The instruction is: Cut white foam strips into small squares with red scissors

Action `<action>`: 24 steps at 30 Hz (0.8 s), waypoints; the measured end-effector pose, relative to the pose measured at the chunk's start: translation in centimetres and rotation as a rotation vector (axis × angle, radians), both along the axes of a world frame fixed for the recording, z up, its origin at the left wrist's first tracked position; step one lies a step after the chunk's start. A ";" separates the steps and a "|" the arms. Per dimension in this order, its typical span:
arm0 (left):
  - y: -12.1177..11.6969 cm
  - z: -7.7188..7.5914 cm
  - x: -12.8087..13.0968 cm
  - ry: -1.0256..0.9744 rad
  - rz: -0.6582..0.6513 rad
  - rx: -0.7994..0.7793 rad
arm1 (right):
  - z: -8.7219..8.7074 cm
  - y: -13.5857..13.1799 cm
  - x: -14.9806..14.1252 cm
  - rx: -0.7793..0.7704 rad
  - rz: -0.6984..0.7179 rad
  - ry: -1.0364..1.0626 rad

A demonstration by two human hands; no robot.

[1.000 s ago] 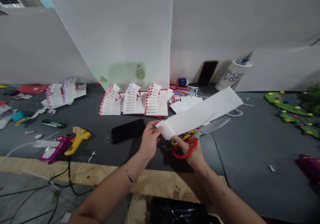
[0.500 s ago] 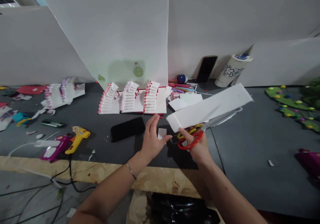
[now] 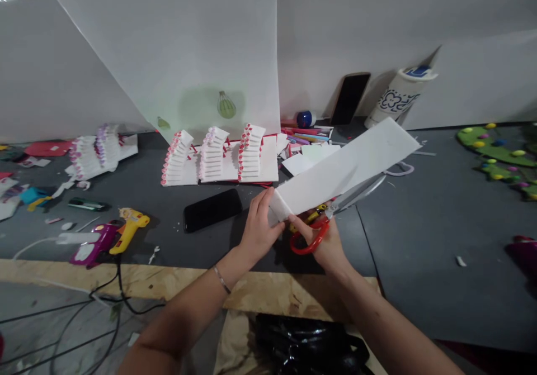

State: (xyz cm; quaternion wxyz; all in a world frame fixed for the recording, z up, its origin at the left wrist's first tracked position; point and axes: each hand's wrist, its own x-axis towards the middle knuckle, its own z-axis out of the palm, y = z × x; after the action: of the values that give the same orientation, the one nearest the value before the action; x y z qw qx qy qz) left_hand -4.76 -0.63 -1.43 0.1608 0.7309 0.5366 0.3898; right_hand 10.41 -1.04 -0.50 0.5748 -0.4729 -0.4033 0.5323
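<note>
A long white strip of board or thick paper [image 3: 344, 165] slants up to the right above the dark table, its near end folded down. My left hand [image 3: 259, 231] pinches that near end between fingers and thumb. Beneath the strip, my right hand [image 3: 329, 246] has its thumb against the same end and also holds scissors [image 3: 322, 233] with a red handle. Their blades point right, partly covered by the strip. A yellow and black tool [image 3: 316, 214] shows in the right palm; its kind is mostly hidden.
A black phone [image 3: 213, 210] lies left of my hands. White cards with red and pink-tipped pieces [image 3: 250, 160] stand behind. To the left are a yellow glue gun [image 3: 131, 232] and a green cutter [image 3: 87, 204]. A white tumbler [image 3: 396, 98] leans at the back right.
My left hand has moved from open beside the strip to gripping its near end. The strip and scissors in my right hand have shifted slightly left. The view has tilted a little.
</note>
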 end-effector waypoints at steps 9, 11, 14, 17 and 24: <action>0.3 0.2 -0.2 -0.099 0.019 -0.109 | -0.3 0.1 0.3 0.000 -0.047 -0.062; 0.3 0.3 -0.2 -0.100 0.017 -0.106 | -0.5 0.1 0.3 -0.009 -0.041 -0.075; 0.2 0.4 -0.2 -0.094 0.005 -0.094 | -0.7 0.1 0.3 -0.002 -0.038 -0.083; 0.2 0.5 -0.2 -0.080 -0.014 -0.085 | -0.6 0.0 0.3 0.005 -0.044 -0.094; 0.3 0.9 -0.3 -0.062 -0.016 -0.083 | 0.2 -0.1 0.1 0.032 -0.084 -0.153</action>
State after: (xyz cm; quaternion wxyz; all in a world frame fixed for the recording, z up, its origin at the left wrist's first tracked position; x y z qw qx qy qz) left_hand -5.02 -0.33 -0.57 0.2105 0.7154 0.5413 0.3885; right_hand 10.46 -1.11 -0.30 0.5716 -0.5195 -0.4340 0.4636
